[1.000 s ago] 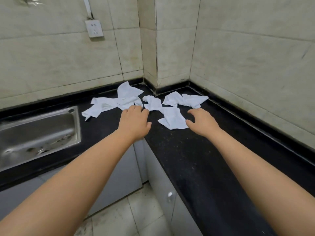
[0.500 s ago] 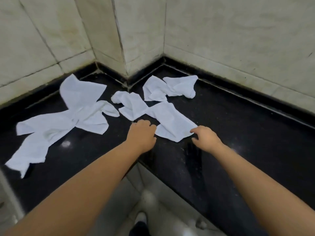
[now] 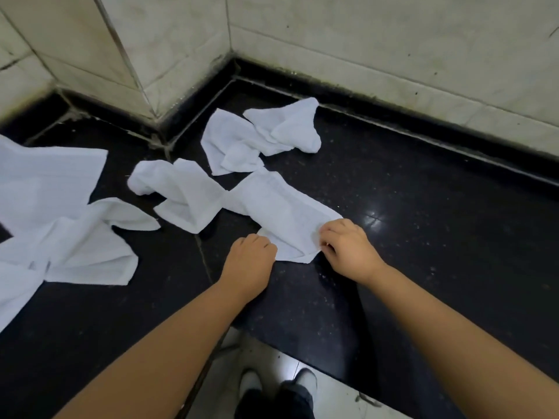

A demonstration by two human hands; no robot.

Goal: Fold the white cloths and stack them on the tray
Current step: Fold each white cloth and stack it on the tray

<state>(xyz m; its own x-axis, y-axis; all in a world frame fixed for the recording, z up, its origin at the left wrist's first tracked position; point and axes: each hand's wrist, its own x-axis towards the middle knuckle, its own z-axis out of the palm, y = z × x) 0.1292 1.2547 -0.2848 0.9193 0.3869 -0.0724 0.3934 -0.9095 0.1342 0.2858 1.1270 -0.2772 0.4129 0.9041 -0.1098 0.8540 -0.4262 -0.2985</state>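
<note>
The left hand and right hand each pinch the near edge of one cloth. Likely they mean to pull it flat on the bench for folding.

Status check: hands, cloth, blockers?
Left hand and right hand pinching near edge of nearest cloth. Cloth flat on black counter, unfolded. Other white cloths crumpled nearby; no tray in view.
</note>
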